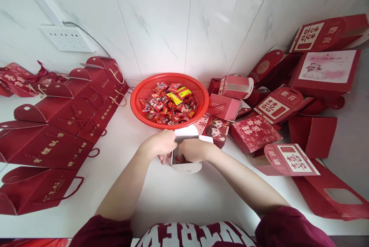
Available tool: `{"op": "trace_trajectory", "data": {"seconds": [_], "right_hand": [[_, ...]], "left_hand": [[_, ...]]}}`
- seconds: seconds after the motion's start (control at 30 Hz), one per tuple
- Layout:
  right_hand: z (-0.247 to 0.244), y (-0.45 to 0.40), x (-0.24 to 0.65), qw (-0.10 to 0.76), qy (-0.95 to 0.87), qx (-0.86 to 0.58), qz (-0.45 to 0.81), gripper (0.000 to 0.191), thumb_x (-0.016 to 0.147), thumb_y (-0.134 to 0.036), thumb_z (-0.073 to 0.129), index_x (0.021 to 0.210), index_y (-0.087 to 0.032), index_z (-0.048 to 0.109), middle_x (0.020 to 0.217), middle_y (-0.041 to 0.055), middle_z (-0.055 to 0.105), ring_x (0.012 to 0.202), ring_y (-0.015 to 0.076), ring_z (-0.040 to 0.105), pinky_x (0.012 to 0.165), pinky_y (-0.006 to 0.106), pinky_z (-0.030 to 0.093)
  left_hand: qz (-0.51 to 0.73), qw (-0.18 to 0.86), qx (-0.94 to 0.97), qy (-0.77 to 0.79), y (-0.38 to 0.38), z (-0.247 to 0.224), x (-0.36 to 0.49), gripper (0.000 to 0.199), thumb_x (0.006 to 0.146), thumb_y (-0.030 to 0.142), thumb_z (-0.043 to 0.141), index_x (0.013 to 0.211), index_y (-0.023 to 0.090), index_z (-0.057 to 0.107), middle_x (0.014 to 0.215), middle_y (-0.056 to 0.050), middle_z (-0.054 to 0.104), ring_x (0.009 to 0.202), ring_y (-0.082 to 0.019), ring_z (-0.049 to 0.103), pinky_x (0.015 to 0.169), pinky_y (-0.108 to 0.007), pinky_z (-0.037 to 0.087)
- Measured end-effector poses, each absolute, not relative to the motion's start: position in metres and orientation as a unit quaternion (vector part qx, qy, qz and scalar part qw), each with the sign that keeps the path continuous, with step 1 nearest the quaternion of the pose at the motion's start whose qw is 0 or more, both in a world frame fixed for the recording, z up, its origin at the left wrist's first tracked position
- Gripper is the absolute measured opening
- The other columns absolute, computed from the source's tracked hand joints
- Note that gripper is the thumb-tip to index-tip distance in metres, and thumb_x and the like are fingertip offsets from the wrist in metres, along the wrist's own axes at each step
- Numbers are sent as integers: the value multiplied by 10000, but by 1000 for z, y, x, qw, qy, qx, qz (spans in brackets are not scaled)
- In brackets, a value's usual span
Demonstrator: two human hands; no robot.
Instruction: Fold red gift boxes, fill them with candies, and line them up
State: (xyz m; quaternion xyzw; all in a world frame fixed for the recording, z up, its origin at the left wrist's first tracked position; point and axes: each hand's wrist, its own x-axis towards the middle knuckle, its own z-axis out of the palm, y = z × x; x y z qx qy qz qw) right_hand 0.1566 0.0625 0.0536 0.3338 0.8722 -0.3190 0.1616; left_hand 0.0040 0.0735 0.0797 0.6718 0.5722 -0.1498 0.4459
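Observation:
A small open box point(188, 168) with a white inside and raised white flaps stands on the white tabletop, in front of a red plastic basket point(135, 114). My left hand point(163, 145) is closed on the box's left wall, its lower fingers curled outside. My right hand point(192, 150) reaches down into the box from the right with bent fingers; the fingertips are hidden, and I cannot make out what they hold. Beside those fingers, a bit of red wrapper point(177, 159) shows inside the box. Many red and yellow wrapped candies point(170, 105) fill the basket.
Rows of closed dark red gift boxes point(54, 143) with rope handles stand at left. To the right, open red boxes point(255, 131) lie piled against the wall. A printed box point(216, 130) sits just behind the one in my hands. A wall socket point(67, 38) is at upper left.

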Motion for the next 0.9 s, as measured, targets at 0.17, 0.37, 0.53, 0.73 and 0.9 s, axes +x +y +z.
{"op": "trace_trajectory", "data": {"seconds": [0.17, 0.37, 0.53, 0.73, 0.9], "right_hand": [[73, 63, 182, 53, 876, 346, -333, 410, 838, -11, 474, 1002, -216, 788, 1012, 18, 763, 796, 151, 672, 687, 235, 474], [127, 52, 230, -224, 851, 392, -267, 333, 939, -73, 438, 1021, -211, 729, 1004, 12, 742, 929, 162, 678, 833, 278, 497], [139, 35, 243, -276, 796, 524, -126, 246, 1009, -209, 451, 1073, -211, 688, 1041, 55, 720, 914, 208, 677, 780, 322, 509], [144, 18, 250, -246, 814, 512, -121, 264, 1028, -249, 419, 1066, -220, 678, 961, 61, 714, 786, 186, 678, 678, 294, 521], [148, 13, 260, -254, 816, 508, -107, 290, 1027, -260, 396, 1086, -207, 675, 898, 72, 707, 742, 187, 671, 663, 295, 533]], "left_hand": [[-76, 449, 684, 570, 67, 108, -11, 399, 875, 436, 509, 618, 143, 593, 515, -88, 651, 430, -201, 635, 449, -277, 512], [117, 297, 746, 584, 105, 133, -46, 345, 947, 417, 468, 882, 158, 687, 812, -69, 742, 702, -177, 712, 641, -272, 569], [-36, 225, 796, 560, 184, 117, -43, 266, 987, 338, 517, 1088, 139, 660, 1073, -76, 686, 960, -204, 660, 864, -375, 551], [-213, 270, 790, 508, 222, 93, -33, 301, 883, 338, 685, 1128, 164, 668, 1092, -67, 687, 955, -209, 660, 865, -382, 547], [-239, 265, 805, 475, 216, 75, -32, 548, 632, 319, 785, 1175, 289, 712, 1116, -51, 733, 1018, -285, 658, 919, -338, 484]]}}
